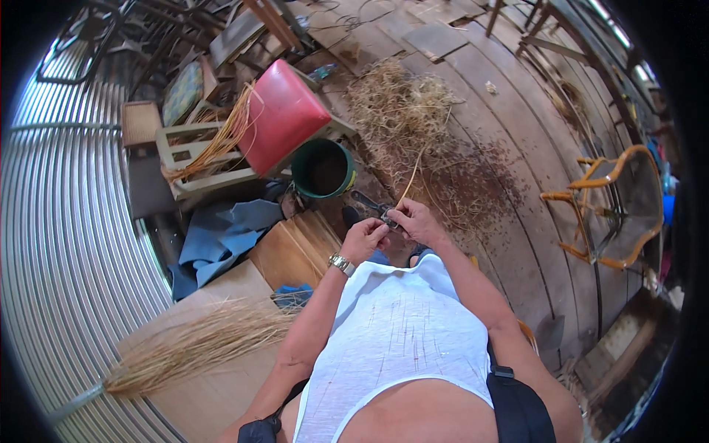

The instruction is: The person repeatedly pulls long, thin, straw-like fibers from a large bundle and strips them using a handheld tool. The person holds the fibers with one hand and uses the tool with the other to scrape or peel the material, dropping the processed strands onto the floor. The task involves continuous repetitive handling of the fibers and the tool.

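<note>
Bucket ahead of the hands, cushioned stool behind-left of it, straw pile to its right, broom at near left.

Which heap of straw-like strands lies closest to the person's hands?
The loose tangled pile on the floorboards just beyond the hands; the bundle by the left arm is tied, broom-like.

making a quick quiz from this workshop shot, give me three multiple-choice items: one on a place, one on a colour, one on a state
1. Where is the green bucket?
A. beside the red cushion
B. on the cane chair
C. on the broom

2. What colour is the shirt?
A. black
B. white
C. red

3. How is the pale strip held?
A. lying loose on the floor
B. by the left hand alone
C. where the left hand and right hand meet

Answers: A, the bucket sits by the cushion's lower corner; B, it is plainly white; C, the strip rises from the joined hands.
</note>
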The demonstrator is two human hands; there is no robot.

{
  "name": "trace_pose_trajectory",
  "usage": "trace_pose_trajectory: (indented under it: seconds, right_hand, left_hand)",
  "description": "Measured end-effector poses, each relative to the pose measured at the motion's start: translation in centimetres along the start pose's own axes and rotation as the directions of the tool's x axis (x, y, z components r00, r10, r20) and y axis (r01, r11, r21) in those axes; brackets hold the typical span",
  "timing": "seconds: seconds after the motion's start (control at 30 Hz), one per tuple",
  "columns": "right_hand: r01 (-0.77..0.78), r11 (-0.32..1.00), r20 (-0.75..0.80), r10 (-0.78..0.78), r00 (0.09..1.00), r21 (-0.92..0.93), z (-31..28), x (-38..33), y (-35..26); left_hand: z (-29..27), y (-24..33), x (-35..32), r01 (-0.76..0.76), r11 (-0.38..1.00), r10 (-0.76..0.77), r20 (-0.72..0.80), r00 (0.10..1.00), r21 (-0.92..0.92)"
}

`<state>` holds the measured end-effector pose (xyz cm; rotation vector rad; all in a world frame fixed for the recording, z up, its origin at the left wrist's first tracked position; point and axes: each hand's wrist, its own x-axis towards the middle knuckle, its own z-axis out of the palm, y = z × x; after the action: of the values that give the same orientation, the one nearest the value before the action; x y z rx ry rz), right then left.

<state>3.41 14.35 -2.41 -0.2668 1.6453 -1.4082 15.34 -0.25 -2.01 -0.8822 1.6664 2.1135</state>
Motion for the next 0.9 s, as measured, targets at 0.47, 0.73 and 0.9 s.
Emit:
trace_pose_trajectory:
  seconds: [0.47, 0.73, 0.9]
  right_hand:
    - [-0.026, 0.999, -0.087, 0.030, 0.996, 0.045, 7.5, 6.6, -2.8]
    - [-0.009, 0.963, -0.225, -0.054, 0.973, -0.270, 10.8, 10.7, -2.1]
    - [-0.102, 0.988, -0.037, 0.098, 0.995, -0.120, 12.4, 12.5, -4.8]
  left_hand:
    - [-8.4, 1.5, 2.0, -0.094, 0.987, 0.104, -0.071, 0.992, 0.130]
    - [-12.7, 3.9, 2.2, -0.014, 0.929, 0.085, -0.174, 0.981, 0.369]
    - [-15.2, 3.4, 2.6, -0.008, 0.986, 0.050, -0.253, 0.966, 0.165]
